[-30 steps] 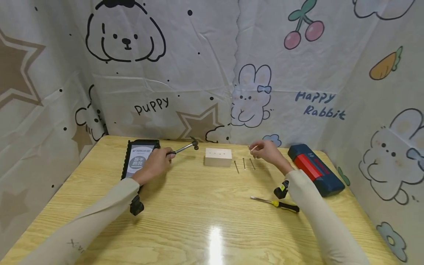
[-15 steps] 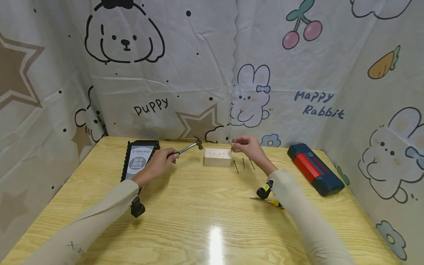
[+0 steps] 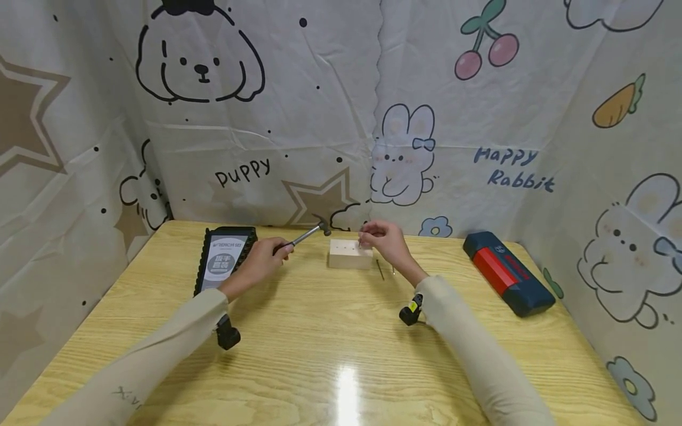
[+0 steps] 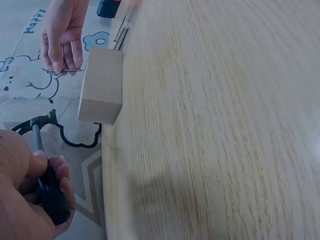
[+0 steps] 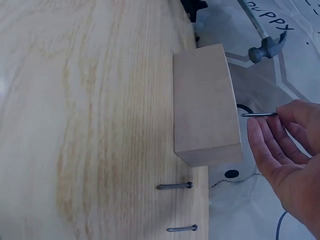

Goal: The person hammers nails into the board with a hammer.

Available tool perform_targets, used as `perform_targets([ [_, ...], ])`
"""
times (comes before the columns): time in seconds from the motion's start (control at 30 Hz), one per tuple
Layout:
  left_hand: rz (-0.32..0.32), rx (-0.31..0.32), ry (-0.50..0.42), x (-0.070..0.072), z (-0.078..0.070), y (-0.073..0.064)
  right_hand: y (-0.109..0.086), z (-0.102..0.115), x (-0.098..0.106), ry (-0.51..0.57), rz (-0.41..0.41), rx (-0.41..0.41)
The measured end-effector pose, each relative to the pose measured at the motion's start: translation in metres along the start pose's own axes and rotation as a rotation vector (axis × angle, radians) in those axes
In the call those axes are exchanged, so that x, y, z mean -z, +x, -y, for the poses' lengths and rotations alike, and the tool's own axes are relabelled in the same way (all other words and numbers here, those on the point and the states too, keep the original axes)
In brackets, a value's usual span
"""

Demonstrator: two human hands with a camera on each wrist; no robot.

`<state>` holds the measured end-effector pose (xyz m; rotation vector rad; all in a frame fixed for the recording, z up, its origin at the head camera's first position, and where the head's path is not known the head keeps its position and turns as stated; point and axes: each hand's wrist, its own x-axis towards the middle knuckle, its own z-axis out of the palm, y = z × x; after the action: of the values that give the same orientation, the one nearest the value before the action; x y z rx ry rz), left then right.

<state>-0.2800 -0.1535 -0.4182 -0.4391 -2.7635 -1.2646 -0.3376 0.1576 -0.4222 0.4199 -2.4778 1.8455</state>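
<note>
My left hand grips the black handle of a claw hammer, its head held up to the left of a pale wooden block. Small holes run in a row along the block's top. Over the right end of the block, my right hand pinches a nail between thumb and fingertips. In the right wrist view the nail's point faces the block's top and a small gap shows between them. Loose nails lie on the table beside the block, partly hidden by my right hand in the head view.
A black case with a printed label lies at the left, beyond my left hand. At the right sits a dark blue and red case. A patterned cloth hangs behind the wooden table.
My right hand has carried the nail leftward from beside the loose nails to over the block. The hammer has shifted slightly right and up. My right arm now covers the yellow-and-black screwdriver.
</note>
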Motion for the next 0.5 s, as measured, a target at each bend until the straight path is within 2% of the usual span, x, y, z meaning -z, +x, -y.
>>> perform_targets([
  [0.2,0.001,-0.010,-0.016,-0.0046,-0.0011,0.0025,-0.0019,-0.0011,-0.0004,-0.022,-0.002,0.014],
  [0.5,-0.032,-0.041,0.029,-0.0090,-0.0042,0.0050,-0.0031,-0.0023,-0.0004,-0.061,-0.018,0.027],
])
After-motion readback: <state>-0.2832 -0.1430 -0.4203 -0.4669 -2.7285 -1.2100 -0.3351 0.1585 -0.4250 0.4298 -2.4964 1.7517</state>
